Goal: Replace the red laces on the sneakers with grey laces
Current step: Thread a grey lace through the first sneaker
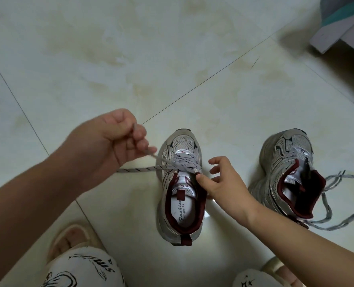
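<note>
A silver sneaker with a maroon collar [181, 183] stands on the floor in the middle, toe pointing away. A grey lace [147, 168] is threaded across its upper eyelets. My left hand [109, 141] grips one end of that lace and holds it out to the left, raised above the shoe. My right hand [223, 181] rests at the sneaker's right side, thumb pressing on the collar edge near the top eyelet, fingers spread. A second sneaker [290, 172] stands to the right, its grey lace [327, 204] trailing loose on the floor.
Pale tiled floor [130, 59] stretches ahead. A grey and white box edge [337, 32] sits at the far right corner. My knees in printed trousers [78, 268] and beige slippers [72, 237] are at the bottom.
</note>
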Motion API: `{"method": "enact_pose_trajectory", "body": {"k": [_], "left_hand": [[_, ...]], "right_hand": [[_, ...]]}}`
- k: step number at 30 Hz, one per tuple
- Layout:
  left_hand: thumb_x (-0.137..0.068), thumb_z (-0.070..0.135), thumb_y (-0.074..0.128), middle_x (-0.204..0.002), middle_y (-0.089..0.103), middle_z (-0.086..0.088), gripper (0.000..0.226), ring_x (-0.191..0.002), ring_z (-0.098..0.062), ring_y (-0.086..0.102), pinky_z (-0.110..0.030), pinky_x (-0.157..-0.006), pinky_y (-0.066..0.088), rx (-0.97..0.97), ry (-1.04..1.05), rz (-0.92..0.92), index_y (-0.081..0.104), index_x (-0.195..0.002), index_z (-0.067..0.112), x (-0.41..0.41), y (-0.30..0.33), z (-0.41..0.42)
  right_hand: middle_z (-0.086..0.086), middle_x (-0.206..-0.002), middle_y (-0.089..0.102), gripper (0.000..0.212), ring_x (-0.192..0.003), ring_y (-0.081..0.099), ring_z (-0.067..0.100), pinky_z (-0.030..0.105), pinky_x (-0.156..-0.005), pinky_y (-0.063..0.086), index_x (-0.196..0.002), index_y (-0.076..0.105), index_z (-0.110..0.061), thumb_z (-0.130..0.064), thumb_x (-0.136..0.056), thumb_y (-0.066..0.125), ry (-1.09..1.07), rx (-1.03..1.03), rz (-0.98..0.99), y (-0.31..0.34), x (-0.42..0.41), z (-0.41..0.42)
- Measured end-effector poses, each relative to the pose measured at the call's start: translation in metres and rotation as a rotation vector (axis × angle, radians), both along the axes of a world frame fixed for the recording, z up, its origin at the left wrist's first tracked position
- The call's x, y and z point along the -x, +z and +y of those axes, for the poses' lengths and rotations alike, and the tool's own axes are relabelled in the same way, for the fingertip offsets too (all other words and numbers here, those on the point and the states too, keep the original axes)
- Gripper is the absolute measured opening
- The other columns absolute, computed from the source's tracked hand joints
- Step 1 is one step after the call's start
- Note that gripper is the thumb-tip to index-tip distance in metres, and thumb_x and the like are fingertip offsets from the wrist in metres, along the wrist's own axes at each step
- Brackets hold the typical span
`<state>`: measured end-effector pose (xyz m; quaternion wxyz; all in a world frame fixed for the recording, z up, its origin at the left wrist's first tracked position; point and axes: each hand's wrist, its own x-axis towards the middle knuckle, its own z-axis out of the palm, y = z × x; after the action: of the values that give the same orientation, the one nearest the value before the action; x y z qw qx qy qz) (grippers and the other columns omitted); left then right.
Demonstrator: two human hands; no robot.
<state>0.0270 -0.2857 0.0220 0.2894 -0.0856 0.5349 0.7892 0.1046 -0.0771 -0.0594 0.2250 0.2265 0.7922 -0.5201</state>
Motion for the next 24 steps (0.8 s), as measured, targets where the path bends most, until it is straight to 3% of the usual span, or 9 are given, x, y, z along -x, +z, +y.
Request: {"method": "enact_pose_trajectory", "body": {"k": [3,6,9,13,16,21,22,24], "left_hand": [[-0.090,0.001,0.041,-0.048,0.045,0.006,0.024,-0.040,-0.007,0.038,-0.020,-0.044,0.043,0.422,-0.135,0.084,0.044,-0.070,0.013,-0.014,-0.026,0.013],[-0.088,0.015,0.053,-0.043,0.042,0.009,0.014,-0.041,-0.004,0.034,-0.015,-0.046,0.029,0.815,-0.403,0.384,0.049,-0.076,0.022,-0.027,-0.057,0.025],[-0.086,0.029,0.058,-0.050,0.040,0.008,0.005,-0.048,-0.004,0.038,-0.017,-0.048,0.025,1.027,-0.503,0.635,0.054,-0.086,0.025,-0.032,-0.072,0.036],[-0.086,0.036,0.056,-0.070,0.047,0.011,0.013,-0.065,-0.005,0.041,-0.021,-0.057,0.027,1.126,-0.548,0.768,0.060,-0.087,0.023,-0.032,-0.082,0.048],[-0.087,0.031,0.056,-0.081,0.046,0.009,0.012,-0.076,-0.010,0.044,-0.023,-0.065,0.028,1.114,-0.525,0.751,0.060,-0.085,0.019,-0.036,-0.091,0.048],[-0.083,0.026,0.062,-0.078,0.045,0.008,0.009,-0.075,-0.010,0.044,-0.022,-0.064,0.028,1.061,-0.516,0.694,0.059,-0.081,0.017,-0.041,-0.094,0.046],[-0.082,0.025,0.063,-0.077,0.046,0.009,0.009,-0.074,-0.010,0.044,-0.022,-0.063,0.027,1.053,-0.508,0.686,0.060,-0.081,0.017,-0.042,-0.094,0.044],[-0.081,0.024,0.063,-0.077,0.047,0.010,0.010,-0.073,-0.010,0.045,-0.022,-0.062,0.028,1.043,-0.487,0.691,0.060,-0.082,0.015,-0.045,-0.093,0.043]], "right_hand": [[0.000,-0.090,0.054,0.021,-0.080,0.057,0.021,0.041,-0.077,0.051,-0.095,0.053,-0.019,-0.032,-0.083,0.062,-0.020,0.015,0.018,0.003,0.006,0.000],[0.005,-0.075,0.056,0.030,-0.068,0.052,0.017,0.032,-0.062,0.051,-0.085,0.061,-0.003,-0.032,-0.088,0.056,-0.091,0.054,-0.038,0.005,0.018,0.001],[0.009,-0.070,0.058,0.029,-0.063,0.054,0.019,0.030,-0.058,0.051,-0.080,0.060,0.001,-0.026,-0.087,0.060,-0.035,0.039,-0.081,0.004,0.026,-0.002],[0.012,-0.065,0.052,0.017,-0.056,0.049,0.019,0.026,-0.053,0.048,-0.073,0.056,-0.003,-0.010,-0.087,0.059,0.006,0.057,-0.056,0.004,0.032,-0.003],[0.009,-0.062,0.047,0.024,-0.054,0.042,0.015,0.020,-0.050,0.039,-0.064,0.051,-0.007,-0.003,-0.087,0.054,-0.017,0.128,-0.082,0.006,0.036,-0.005],[0.001,-0.059,0.047,0.028,-0.058,0.044,0.014,0.028,-0.062,0.036,-0.062,0.046,-0.015,-0.010,-0.088,0.038,-0.382,0.668,-0.270,0.034,0.069,0.007],[0.000,-0.060,0.049,0.028,-0.060,0.048,0.014,0.030,-0.066,0.039,-0.061,0.047,-0.016,-0.012,-0.087,0.038,-0.399,0.670,-0.221,0.042,0.079,0.014],[0.002,-0.065,0.052,0.024,-0.063,0.050,0.016,0.032,-0.069,0.042,-0.064,0.053,-0.012,-0.013,-0.087,0.047,-0.249,0.340,-0.050,0.052,0.089,0.024]]}}
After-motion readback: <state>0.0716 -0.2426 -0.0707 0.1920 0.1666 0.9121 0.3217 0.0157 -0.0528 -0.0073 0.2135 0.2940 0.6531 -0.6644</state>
